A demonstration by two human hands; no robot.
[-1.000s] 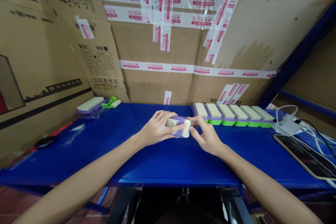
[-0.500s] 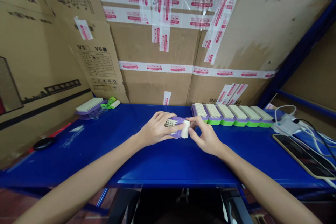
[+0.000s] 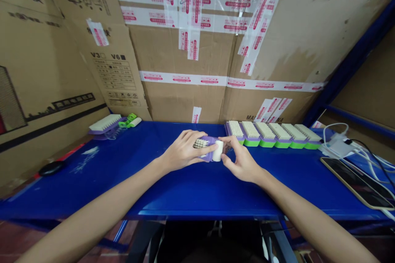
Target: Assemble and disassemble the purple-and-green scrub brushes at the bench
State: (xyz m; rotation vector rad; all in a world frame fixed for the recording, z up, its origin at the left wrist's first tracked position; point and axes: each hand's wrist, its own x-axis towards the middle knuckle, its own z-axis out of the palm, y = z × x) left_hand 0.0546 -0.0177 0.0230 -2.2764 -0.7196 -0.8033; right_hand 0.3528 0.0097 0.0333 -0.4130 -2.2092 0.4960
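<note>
My left hand (image 3: 182, 151) grips a purple brush (image 3: 207, 144) with pale bristles, held just above the blue table (image 3: 191, 189). My right hand (image 3: 241, 160) pinches a small white roller (image 3: 218, 150) at the brush's right end. Both hands meet at the table's middle. Just to the right stands a row of several bristle brushes (image 3: 273, 134) with green and purple bases, bristles up.
Another purple brush (image 3: 106, 123) and green-and-white small parts (image 3: 130, 121) lie at the back left. A dark oval object (image 3: 52, 167) sits at the left edge. A phone (image 3: 358, 182), charger and white cables (image 3: 341, 146) lie at the right. Taped cardboard boxes (image 3: 197, 49) wall the back.
Almost nothing differs. My right hand's fingers have shifted slightly on the white roller; the brush stays in place.
</note>
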